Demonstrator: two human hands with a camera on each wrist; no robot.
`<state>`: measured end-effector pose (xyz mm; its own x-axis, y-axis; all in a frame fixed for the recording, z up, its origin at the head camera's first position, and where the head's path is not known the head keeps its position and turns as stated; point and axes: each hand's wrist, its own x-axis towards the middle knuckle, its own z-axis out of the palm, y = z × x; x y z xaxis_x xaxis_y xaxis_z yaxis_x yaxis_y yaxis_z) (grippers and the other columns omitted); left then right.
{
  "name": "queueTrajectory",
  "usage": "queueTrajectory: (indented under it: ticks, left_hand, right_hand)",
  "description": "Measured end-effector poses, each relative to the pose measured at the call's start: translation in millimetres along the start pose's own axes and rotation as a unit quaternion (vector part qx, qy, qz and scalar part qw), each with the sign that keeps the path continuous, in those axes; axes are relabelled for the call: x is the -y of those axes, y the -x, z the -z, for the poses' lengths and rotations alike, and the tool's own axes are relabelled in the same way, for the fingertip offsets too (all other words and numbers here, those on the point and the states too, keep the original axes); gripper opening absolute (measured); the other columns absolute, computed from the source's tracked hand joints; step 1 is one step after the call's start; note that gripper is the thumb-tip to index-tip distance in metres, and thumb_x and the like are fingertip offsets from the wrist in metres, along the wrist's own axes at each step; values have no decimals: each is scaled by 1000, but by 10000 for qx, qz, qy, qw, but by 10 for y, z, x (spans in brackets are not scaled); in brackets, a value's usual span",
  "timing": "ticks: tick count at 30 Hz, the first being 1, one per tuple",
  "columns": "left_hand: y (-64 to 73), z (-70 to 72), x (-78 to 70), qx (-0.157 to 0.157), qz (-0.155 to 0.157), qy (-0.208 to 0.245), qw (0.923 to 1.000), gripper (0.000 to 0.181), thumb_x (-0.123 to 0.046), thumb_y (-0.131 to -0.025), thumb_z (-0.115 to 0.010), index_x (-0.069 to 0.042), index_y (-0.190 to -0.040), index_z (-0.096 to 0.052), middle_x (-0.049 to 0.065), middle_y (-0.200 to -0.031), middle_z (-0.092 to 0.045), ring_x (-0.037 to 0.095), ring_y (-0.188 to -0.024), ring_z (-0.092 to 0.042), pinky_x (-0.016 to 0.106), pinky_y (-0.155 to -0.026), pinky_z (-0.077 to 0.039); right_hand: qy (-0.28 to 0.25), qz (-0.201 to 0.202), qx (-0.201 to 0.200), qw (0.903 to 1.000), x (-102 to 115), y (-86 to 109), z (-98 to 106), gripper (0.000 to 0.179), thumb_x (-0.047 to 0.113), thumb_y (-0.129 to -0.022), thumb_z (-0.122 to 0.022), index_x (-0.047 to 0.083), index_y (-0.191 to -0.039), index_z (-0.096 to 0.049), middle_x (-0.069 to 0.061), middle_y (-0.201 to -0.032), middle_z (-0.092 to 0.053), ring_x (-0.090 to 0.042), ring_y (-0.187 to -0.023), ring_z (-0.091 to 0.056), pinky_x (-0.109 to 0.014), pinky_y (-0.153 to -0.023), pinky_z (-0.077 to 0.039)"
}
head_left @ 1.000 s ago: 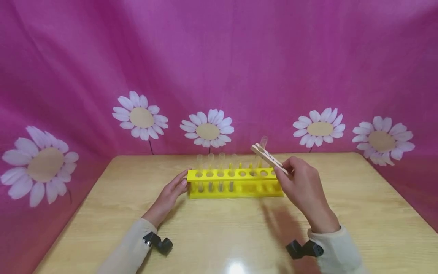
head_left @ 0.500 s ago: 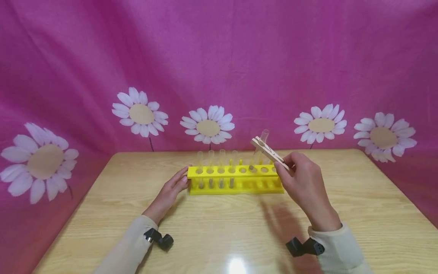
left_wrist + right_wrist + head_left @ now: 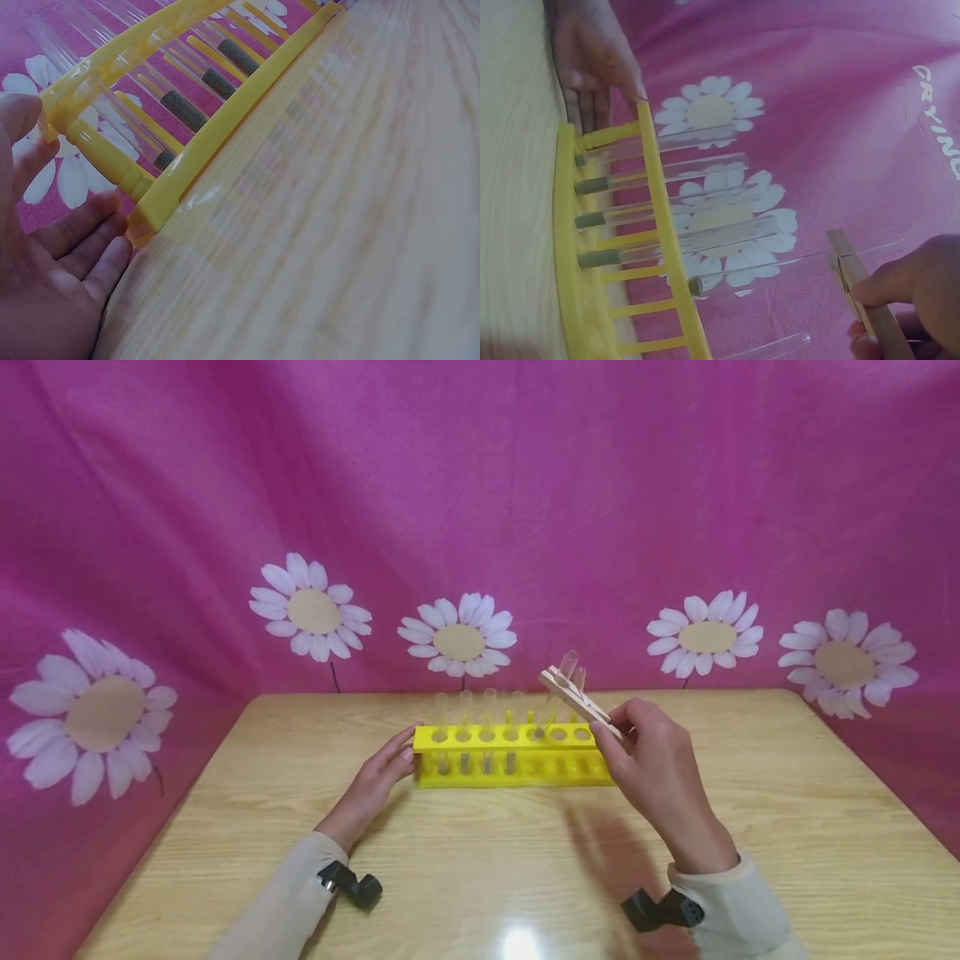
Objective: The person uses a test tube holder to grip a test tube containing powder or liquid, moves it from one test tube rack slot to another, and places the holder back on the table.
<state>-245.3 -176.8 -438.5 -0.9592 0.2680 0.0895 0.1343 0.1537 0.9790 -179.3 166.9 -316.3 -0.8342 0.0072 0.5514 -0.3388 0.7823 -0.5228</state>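
My left hand [image 3: 378, 781] holds the left end of the yellow test tube rack [image 3: 476, 739], its thumb and a finger at the upper bar and its other fingers beside the base. Several clear test tubes [image 3: 705, 180] with dark green contents stand in the rack's left holes. My right hand [image 3: 660, 777] pinches a wooden clothespin [image 3: 576, 695]. A tilted test tube [image 3: 567, 667] is clamped in the clothespin near its upper end. Its dark bottom lies at the fifth hole from the left, by the upper bar. Part of another tube [image 3: 772, 346] shows farther right.
The rack stands on a light wooden table [image 3: 465, 868]. Behind it hangs a pink cloth [image 3: 480, 485] with large white daisies. Yellow pegs [image 3: 530, 718] rise behind the upper bar. A dark camera is strapped to each wrist.
My right hand has lifted the clamped test tube out of the sixth hole and moved it left to the fifth. The left hand has kept its place at the rack's end.
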Motion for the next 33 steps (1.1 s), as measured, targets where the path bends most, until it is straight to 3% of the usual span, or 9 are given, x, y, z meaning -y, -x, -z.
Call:
queueTrajectory:
  ticks: [33]
  left_hand:
    - [6, -5, -11, -54, 154, -20, 9999, 58, -44, -101, -44, -21, -153, -30, -4, -155, -31, 26, -135, -40, 46, -113, -32]
  right_hand:
    - [56, -136, 716, 9973, -34, 28, -216, 14, 11, -87, -72, 2, -87, -62, -7, -74, -54, -20, -62, -46, -29, -53, -41]
